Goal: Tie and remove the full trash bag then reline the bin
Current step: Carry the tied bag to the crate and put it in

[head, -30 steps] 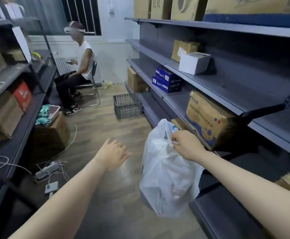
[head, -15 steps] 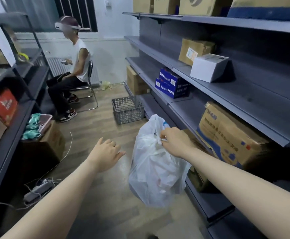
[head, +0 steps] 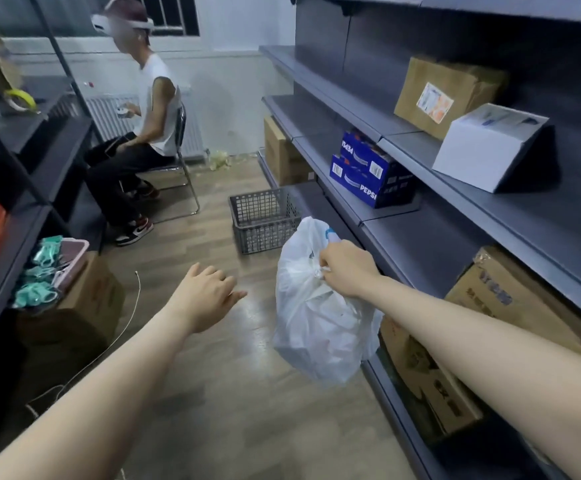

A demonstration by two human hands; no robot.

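Note:
A full white trash bag [head: 320, 323] hangs in the air above the wooden floor, its top gathered into a knot. My right hand [head: 346, 270] grips that knotted top and carries the bag's weight. My left hand [head: 209, 292] is stretched out to the left of the bag with relaxed fingers, touching nothing. No bin shows in the head view.
Grey metal shelving [head: 455, 230] runs along the right with cardboard boxes [head: 510, 296], blue Pepsi cartons [head: 368, 174] and a white box [head: 490, 147]. A grey mesh basket [head: 265, 220] sits on the floor ahead. A person [head: 143, 126] sits on a chair at the back left. Cables [head: 123, 327] lie on the floor left.
I have walked forward along the aisle with the bag in my right hand; the basket, shelves and seated person are closer. Both hands keep their pose.

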